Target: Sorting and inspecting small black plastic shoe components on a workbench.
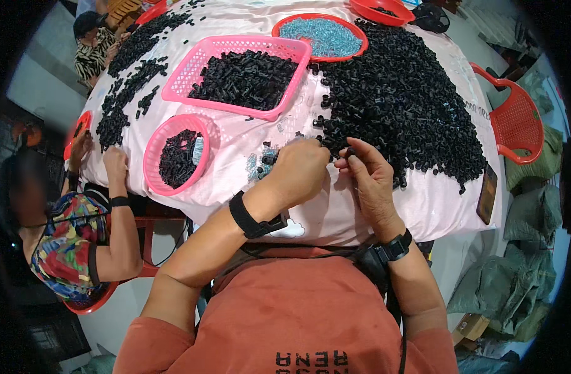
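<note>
Centrally, the cloth-covered table point(444, 209) spans the work area, its near edge in front of the person's torso. The largest item on it is a heap of short black plastic fittings point(404, 100), on the far side of both hands and extending to the right. The pink rectangular lattice basket point(180, 84), loaded with similar black parts, stands left of the heap. The red round tray point(339, 58) lies beyond, near the basket's far right corner, and holds translucent bluish pieces point(323, 36). The pink round basket point(153, 165) is the nearer container on the left and contains thin dark parts.

Both hands are raised at the heap's near left border, side by side with a narrow gap between them. Right hand point(372, 173): thumb and forefinger appear pressed together on one black fitting point(350, 151). Left hand point(301, 171): fingers curled inward, back of the hand upward; the fingertips are hidden, so whether they pinch anything cannot be told.

A small scatter of clear pieces point(253, 167) lies on the cloth just left of the left hand, which is therefore the nearer hand to it.

Governing relation: the gripped fitting is at the right fingertips, directly to the right of the left fist and near it. Its long axis cannot be determined; the part is too small and partly covered by the fingers.
</note>
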A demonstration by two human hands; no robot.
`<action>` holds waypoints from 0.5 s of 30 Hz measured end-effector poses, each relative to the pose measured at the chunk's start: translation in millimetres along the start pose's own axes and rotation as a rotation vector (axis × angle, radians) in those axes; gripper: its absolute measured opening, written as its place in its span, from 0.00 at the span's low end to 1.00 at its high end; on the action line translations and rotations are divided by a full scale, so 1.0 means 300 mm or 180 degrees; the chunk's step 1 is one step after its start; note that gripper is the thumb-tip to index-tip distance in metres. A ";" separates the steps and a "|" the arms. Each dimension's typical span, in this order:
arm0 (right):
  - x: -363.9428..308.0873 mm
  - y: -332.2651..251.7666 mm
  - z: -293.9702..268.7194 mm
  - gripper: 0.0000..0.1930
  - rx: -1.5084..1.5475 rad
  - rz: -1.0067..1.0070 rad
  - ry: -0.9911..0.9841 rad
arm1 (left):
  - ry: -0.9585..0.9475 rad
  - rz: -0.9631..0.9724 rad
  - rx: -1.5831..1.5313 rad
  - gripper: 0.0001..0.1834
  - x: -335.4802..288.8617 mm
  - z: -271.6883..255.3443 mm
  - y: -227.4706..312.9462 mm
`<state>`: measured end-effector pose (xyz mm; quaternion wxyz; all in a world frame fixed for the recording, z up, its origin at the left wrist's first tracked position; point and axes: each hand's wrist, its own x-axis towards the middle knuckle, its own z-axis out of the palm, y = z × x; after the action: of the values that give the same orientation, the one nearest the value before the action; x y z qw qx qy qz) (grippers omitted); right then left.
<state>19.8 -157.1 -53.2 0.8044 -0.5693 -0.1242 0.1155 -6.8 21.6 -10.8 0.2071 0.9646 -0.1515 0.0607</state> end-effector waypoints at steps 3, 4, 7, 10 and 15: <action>0.004 0.007 -0.006 0.14 0.0038 0.0012 -0.0009 | 0.0015 0.0074 -0.0030 0.05 0.001 0.014 -0.002; 0.005 0.007 -0.007 0.13 -0.0020 -0.0032 -0.0047 | 0.0013 0.0075 -0.0030 0.05 0.001 0.012 -0.003; 0.006 -0.002 -0.006 0.11 0.0116 0.0087 -0.0004 | 0.0086 0.0145 -0.0067 0.05 -0.004 0.002 -0.008; 0.002 -0.022 0.006 0.10 0.0226 0.0102 -0.0004 | 0.0067 0.0231 -0.0036 0.04 -0.004 -0.005 -0.008; -0.003 -0.041 0.014 0.09 0.0197 0.0112 -0.0030 | 0.0118 0.0344 -0.0013 0.03 -0.005 0.011 -0.016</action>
<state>18.2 -157.5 -40.3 0.8189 -0.5457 -0.1143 0.1361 -6.6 24.8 -15.7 0.2083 0.9533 -0.1996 0.0893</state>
